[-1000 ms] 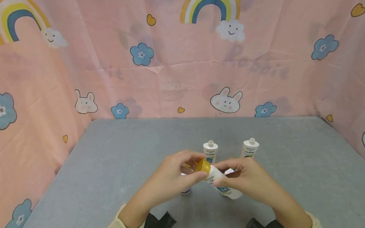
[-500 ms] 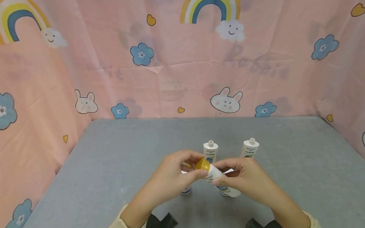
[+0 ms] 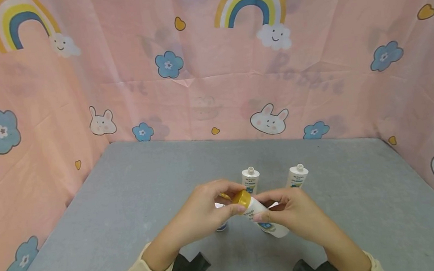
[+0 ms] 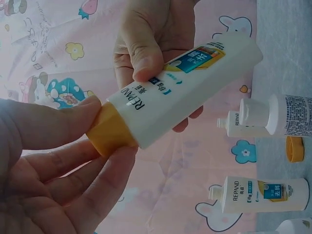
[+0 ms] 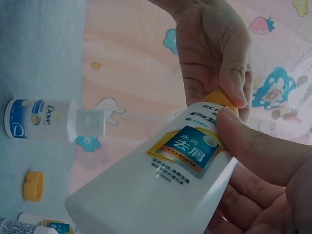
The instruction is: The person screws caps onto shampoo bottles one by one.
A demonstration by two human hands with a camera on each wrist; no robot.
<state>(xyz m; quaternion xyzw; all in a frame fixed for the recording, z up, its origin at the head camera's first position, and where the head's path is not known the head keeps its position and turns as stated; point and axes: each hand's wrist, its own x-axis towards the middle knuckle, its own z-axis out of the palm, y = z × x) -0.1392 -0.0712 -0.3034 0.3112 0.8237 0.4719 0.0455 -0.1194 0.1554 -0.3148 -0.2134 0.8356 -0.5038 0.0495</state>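
My left hand (image 3: 209,206) pinches the yellow cap (image 4: 111,130) of a white shampoo bottle (image 4: 180,100) between thumb and fingers. The cap sits on the bottle's neck end. Around the body, my right hand (image 3: 297,209) grips with its thumb on the labelled front. The bottle is held tilted above the table, its cap end up and to the left in the head view. Its label reads REPAND, with a blue and yellow panel. Part of the cap is hidden behind the left fingers in the head view.
Two uncapped white bottles, one behind the hands (image 3: 251,180) and another to the right (image 3: 297,175), stand on the grey table (image 3: 156,174). A Dove bottle (image 5: 48,119) stands upright with its white cap on. A loose yellow cap (image 5: 33,186) lies nearby. Pink printed cloth (image 3: 196,97) encloses the table.
The bottle's lower end has dipped and come back slightly, and the cap's angle shifts a little between the fingers. Both hands keep nearly the same place and hold.
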